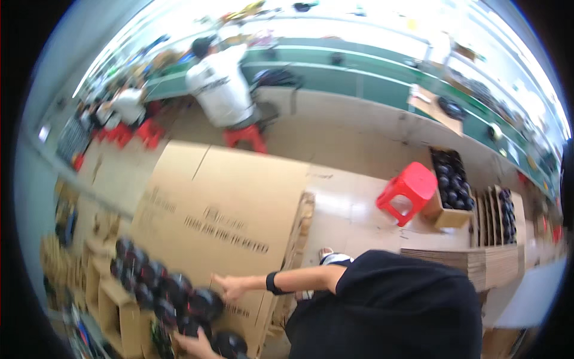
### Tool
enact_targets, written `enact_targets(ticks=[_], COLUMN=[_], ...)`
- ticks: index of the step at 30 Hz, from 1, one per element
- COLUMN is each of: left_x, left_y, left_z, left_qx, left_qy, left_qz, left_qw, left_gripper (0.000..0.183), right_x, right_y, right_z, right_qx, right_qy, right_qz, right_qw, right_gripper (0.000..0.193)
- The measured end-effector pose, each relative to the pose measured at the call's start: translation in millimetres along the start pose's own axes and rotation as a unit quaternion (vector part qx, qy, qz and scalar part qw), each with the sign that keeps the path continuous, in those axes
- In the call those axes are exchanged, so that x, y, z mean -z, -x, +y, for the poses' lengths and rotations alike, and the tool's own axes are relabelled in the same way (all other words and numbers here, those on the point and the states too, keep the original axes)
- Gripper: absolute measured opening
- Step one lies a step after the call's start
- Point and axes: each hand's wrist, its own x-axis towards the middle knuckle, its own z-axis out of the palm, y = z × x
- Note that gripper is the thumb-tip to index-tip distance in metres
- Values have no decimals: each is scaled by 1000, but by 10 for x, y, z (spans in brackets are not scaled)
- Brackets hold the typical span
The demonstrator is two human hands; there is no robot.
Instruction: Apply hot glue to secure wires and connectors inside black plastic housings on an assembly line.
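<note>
Glossy black round things (175,287), some with reddish marks, stand in a double row along the near left edge of a big flat cardboard sheet (239,197). Their exact kind cannot be made out. My right hand (231,287), with a black band on its wrist, reaches left over the cardboard. Its fingers are stretched out beside the nearer end of the row. Lower down, my left hand (196,345) is at a black round thing (192,326), fingers apart against its side; whether it grips is unclear. Another black round thing (229,344) lies just right of it.
Open cardboard boxes (119,311) stand left of the row. A red stool (408,191) and a carton of black round things (452,185) are on the floor at right, near stacked cardboard (478,266). A person in white (221,87) sits at a long green bench (335,75).
</note>
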Motion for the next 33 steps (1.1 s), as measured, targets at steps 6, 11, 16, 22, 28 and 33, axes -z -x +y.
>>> enact_targets(ticks=[6,11,16,22,28,33], left_x=[-99,-1153,-2131,-2983,-3400,-4121], left_y=[-328,-21,301,797,1128,1498], left_z=[2444,3378,4446,4964,5262,5585], left_qx=[-117,-171,-166,-60,141,243], left_qy=[172,229,234,143,-8,62], left_qz=[-45,-411,-466,-660,-737,-720], left_qw=[977,866,837,735,661,647], left_gripper=[35,18,15,20,16,32], right_x=[1693,2563,3011,3467,3476,3355], right_y=[1627,3395,4925,6356,7291,7090], right_z=[962,2084,3064,3306,3699,4146], right_qx=[-53,-249,-311,-380,-390,-463], right_qy=[58,-35,-135,-140,-106,-181], right_qz=[106,269,547,561,564,382], right_qw=[991,930,765,722,720,779], right_gripper=[32,41,28,26,27,29])
